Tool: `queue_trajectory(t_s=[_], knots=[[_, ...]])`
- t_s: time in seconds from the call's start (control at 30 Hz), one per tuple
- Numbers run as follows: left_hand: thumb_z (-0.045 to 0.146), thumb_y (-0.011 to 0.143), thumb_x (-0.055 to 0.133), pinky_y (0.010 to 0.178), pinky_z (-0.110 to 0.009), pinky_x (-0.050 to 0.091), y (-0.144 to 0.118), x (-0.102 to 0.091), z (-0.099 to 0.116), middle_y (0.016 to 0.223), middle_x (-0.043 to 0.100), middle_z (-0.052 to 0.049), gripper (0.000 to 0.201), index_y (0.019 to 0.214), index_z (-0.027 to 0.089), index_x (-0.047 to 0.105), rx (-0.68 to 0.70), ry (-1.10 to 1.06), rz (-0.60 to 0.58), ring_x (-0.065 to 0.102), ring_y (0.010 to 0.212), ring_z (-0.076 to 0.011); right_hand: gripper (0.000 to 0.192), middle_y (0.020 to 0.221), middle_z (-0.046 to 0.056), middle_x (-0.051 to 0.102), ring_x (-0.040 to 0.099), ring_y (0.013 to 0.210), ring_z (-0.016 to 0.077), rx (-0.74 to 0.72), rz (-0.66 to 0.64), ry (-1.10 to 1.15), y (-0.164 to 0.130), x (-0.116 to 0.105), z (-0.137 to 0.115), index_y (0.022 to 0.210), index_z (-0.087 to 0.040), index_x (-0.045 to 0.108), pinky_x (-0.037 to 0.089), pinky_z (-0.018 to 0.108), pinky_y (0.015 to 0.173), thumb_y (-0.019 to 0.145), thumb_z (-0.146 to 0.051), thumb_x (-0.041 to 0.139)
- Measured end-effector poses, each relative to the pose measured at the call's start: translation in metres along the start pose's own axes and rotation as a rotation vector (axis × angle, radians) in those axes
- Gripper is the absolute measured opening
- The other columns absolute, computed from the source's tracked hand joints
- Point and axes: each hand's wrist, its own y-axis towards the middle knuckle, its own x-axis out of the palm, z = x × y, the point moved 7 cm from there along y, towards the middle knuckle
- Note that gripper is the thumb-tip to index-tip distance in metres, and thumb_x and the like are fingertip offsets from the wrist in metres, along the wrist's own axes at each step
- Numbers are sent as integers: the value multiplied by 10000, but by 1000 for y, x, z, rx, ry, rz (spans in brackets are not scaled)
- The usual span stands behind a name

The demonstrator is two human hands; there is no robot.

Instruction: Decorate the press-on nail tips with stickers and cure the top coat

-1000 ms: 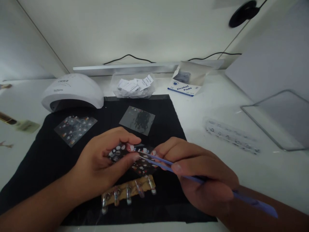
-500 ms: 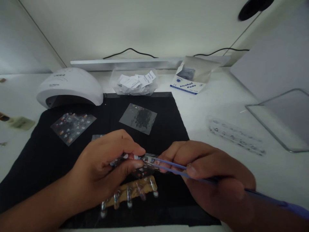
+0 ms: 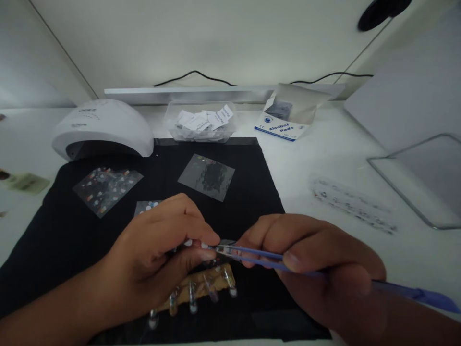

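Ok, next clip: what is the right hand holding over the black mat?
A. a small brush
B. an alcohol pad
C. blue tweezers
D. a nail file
C: the right hand pinches blue tweezers, their tips meeting the sticker sheet held by the left hand above the black mat; the alcohol pads box sits untouched at the back.

The scene was dim and evenly lit, the pale tabletop (image 3: 324,158) brighter than the black mat (image 3: 72,230). Shadows were soft. Wide-angle distortion bent the edges, and the near right hand (image 3: 324,269) was blurred.
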Motion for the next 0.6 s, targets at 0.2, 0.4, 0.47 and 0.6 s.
queue_trajectory(t_s=[0.2, 0.4, 0.47, 0.6], knots=[[89, 899, 610, 652, -241, 506, 1, -1, 1, 832, 620, -19, 108, 967, 166, 645, 4, -20, 0, 612, 785, -124, 317, 712, 77, 638, 688, 692, 225, 18, -8, 11, 1, -1, 2, 1039, -166, 745, 615, 413, 614, 974, -350, 495], [111, 904, 607, 643, -245, 508, 0, 0, 1, 828, 631, -24, 90, 962, 172, 641, 7, -7, -9, 618, 777, -129, 323, 694, 64, 621, 687, 674, 222, 41, 7, 22, -1, -1, 3, 1024, -177, 747, 613, 404, 593, 975, -366, 490], [107, 902, 607, 639, -246, 508, 0, 0, 1, 829, 633, -24, 101, 967, 177, 642, 3, -11, -10, 621, 777, -132, 317, 696, 62, 620, 685, 676, 219, 43, 8, 21, -1, -1, 2, 1022, -179, 746, 613, 405, 600, 972, -369, 497], [109, 898, 615, 644, -260, 512, -1, -1, 1, 827, 635, -23, 107, 966, 186, 646, -14, -29, -13, 621, 772, -139, 311, 707, 59, 615, 684, 682, 219, 31, 6, 20, -1, -2, 1, 1027, -176, 739, 607, 400, 591, 974, -365, 497]])
